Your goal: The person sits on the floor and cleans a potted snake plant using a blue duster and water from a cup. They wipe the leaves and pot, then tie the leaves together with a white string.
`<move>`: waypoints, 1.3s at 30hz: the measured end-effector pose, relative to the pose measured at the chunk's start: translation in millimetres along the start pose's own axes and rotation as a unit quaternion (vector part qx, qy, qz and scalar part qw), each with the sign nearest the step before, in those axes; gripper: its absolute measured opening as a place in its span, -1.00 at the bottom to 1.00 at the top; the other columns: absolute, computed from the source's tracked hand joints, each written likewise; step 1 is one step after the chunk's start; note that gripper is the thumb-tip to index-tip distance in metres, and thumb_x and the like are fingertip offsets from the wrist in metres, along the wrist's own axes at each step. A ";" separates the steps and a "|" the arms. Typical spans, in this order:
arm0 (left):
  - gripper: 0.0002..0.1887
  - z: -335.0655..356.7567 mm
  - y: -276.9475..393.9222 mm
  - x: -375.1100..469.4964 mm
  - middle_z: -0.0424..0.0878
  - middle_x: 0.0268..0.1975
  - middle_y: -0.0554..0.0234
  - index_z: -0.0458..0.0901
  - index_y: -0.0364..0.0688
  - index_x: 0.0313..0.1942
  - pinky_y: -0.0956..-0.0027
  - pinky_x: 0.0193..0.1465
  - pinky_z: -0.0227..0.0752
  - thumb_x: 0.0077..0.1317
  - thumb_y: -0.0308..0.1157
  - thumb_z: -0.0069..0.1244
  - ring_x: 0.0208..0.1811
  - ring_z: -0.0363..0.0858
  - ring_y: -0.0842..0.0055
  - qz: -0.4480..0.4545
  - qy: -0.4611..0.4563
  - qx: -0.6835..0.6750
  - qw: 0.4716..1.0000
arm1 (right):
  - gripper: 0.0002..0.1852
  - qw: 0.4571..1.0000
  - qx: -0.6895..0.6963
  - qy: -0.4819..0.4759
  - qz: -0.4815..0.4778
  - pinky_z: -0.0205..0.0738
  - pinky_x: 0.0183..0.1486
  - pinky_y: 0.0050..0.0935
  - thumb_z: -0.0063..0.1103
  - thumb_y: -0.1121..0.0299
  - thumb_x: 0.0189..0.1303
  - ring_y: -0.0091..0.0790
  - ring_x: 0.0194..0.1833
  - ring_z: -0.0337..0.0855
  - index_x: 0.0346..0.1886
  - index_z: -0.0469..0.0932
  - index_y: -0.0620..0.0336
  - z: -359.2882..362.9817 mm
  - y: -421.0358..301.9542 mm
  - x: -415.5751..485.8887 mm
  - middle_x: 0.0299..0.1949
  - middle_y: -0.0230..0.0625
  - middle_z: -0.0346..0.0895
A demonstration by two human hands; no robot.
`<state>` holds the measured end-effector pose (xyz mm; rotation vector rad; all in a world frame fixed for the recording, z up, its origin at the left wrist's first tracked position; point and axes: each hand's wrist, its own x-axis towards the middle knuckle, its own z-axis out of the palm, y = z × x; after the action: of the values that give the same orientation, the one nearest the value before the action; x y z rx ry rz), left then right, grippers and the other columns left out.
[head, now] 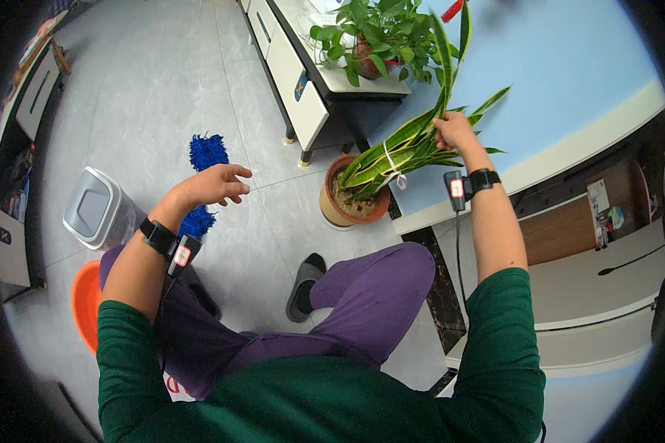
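My right hand point(453, 132) pinches a long leaf of a snake plant point(404, 149), which leans to the right out of a round pot point(328, 206) on the floor. A white tie point(389, 156) gathers the leaves lower down, with its loose ends hanging beside them. Over the floor at the left, my left hand point(219, 184) is empty, its fingers apart and slightly bent. Beneath that hand and forearm lies a blue shaggy mop head point(208, 152), partly hidden by them.
A white and black cabinet point(305, 83) behind the pot bears a leafy potted plant point(377, 39). At the left stand a lidded bin point(91, 207) and an orange basin point(86, 304). A blue wall point(554, 66) and a shelf unit point(565, 232) are on the right.
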<state>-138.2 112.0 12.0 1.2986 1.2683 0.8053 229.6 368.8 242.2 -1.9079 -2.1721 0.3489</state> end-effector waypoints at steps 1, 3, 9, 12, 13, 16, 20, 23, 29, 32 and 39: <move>-0.46 -1.9 -1.2 3.5 0.61 -0.05 -0.02 0.30 -0.34 0.22 0.32 -0.16 0.52 0.28 -0.28 -0.03 -0.10 0.63 0.34 0.002 0.001 0.018 1.000 | -0.75 0.999 -0.043 -0.032 0.007 0.27 -0.75 -0.41 0.06 0.28 0.24 -0.38 -0.71 0.53 -0.29 0.46 0.33 -8.3 -4.8 3.9 -0.64 -0.24 0.52; -0.46 -7.4 -4.4 6.7 0.62 -0.08 -0.01 0.30 -0.34 0.21 0.32 -0.19 0.52 0.28 -0.28 -0.02 -0.13 0.64 0.36 -0.013 0.006 0.050 0.999 | -0.75 0.997 -0.051 -0.043 0.029 0.22 -0.77 -0.42 0.08 0.27 0.22 -0.38 -0.73 0.51 -0.28 0.45 0.32 -24.1 -13.9 10.9 -0.65 -0.22 0.51; -0.47 -14.8 -15.3 13.4 0.63 -0.12 0.02 0.31 -0.32 0.20 0.34 -0.23 0.52 0.28 -0.26 0.00 -0.17 0.64 0.40 -0.017 -0.010 0.051 0.998 | -0.74 0.986 0.155 0.053 0.024 0.19 -0.75 -0.46 0.10 0.26 0.20 -0.42 -0.70 0.50 -0.20 0.46 0.28 -64.4 -7.7 11.0 -0.57 -0.24 0.52; -0.46 -13.4 -16.7 14.6 0.64 -0.15 0.04 0.31 -0.33 0.20 0.36 -0.23 0.51 0.28 -0.26 0.01 -0.19 0.63 0.43 -0.019 -0.019 0.048 0.998 | -0.72 0.991 0.128 0.022 0.009 0.17 -0.74 -0.50 0.12 0.24 0.19 -0.46 -0.69 0.49 -0.16 0.50 0.25 -81.1 -4.9 -7.1 -0.56 -0.30 0.49; -0.47 -12.4 -16.7 14.9 0.63 -0.15 0.04 0.32 -0.33 0.19 0.36 -0.22 0.50 0.28 -0.27 0.02 -0.19 0.62 0.43 -0.025 -0.018 0.051 0.998 | -0.72 0.992 0.123 0.000 -0.015 0.16 -0.74 -0.51 0.13 0.24 0.19 -0.47 -0.69 0.48 -0.16 0.51 0.25 -86.8 -2.7 -16.2 -0.56 -0.31 0.49; -0.48 -9.3 -15.3 16.5 0.62 -0.14 0.03 0.32 -0.34 0.19 0.35 -0.18 0.50 0.28 -0.30 0.03 -0.18 0.60 0.43 -0.034 -0.033 0.041 0.998 | -0.72 0.993 0.111 0.040 0.002 0.11 -0.75 -0.56 0.16 0.21 0.18 -0.51 -0.72 0.42 -0.19 0.52 0.23 -103.7 5.1 -32.7 -0.57 -0.34 0.46; -0.48 -7.2 -13.5 18.4 0.63 -0.14 0.04 0.32 -0.34 0.19 0.35 -0.18 0.50 0.28 -0.30 0.03 -0.17 0.60 0.43 -0.035 -0.033 0.065 0.997 | -0.69 0.986 0.109 0.128 0.023 0.04 -0.75 -0.58 0.19 0.13 0.16 -0.56 -0.74 0.33 -0.28 0.54 0.21 -125.7 26.9 -37.0 -0.62 -0.38 0.40; -0.47 -7.0 -13.6 18.9 0.63 -0.14 0.03 0.32 -0.34 0.19 0.36 -0.17 0.49 0.28 -0.30 0.03 -0.16 0.61 0.42 -0.034 -0.033 0.079 0.996 | -0.71 0.980 0.160 0.106 0.057 0.05 -0.73 -0.61 0.18 0.15 0.21 -0.62 -0.71 0.32 -0.24 0.58 0.21 -141.2 47.6 -39.9 -0.63 -0.46 0.39; -0.47 -8.1 -17.2 19.0 0.63 -0.10 -0.02 0.32 -0.34 0.20 0.36 -0.15 0.49 0.27 -0.32 0.03 -0.15 0.62 0.40 -0.030 -0.030 0.110 0.993 | -0.75 0.872 0.485 0.012 -0.064 0.18 -0.66 -0.68 0.20 0.24 0.22 -0.62 -0.64 0.39 -0.14 0.55 0.17 -132.7 95.2 -47.5 -0.57 -0.48 0.49; -0.48 -8.9 -18.4 19.3 0.64 -0.11 -0.02 0.33 -0.34 0.19 0.35 -0.13 0.49 0.28 -0.32 0.03 -0.15 0.62 0.40 -0.026 -0.032 0.111 0.993 | -0.81 0.805 0.585 0.096 -0.015 0.06 -0.65 -0.61 0.23 0.21 0.20 -0.61 -0.65 0.26 -0.39 0.46 0.05 -123.9 123.0 -50.6 -0.66 -0.53 0.32; -0.48 -7.7 -16.3 17.4 0.65 -0.13 -0.03 0.34 -0.36 0.18 0.35 -0.07 0.49 0.25 -0.33 0.03 -0.16 0.63 0.40 -0.019 -0.029 0.144 0.989 | -0.72 0.715 0.656 0.238 0.046 0.20 -0.49 -0.49 0.14 0.13 0.19 -0.44 -0.49 0.35 -0.22 0.34 0.07 -86.1 147.5 -69.3 -0.48 -0.38 0.35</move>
<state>-145.7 127.6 -6.1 1.5106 1.3948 0.5668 404.7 320.8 274.6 -1.0152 -0.8851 0.9474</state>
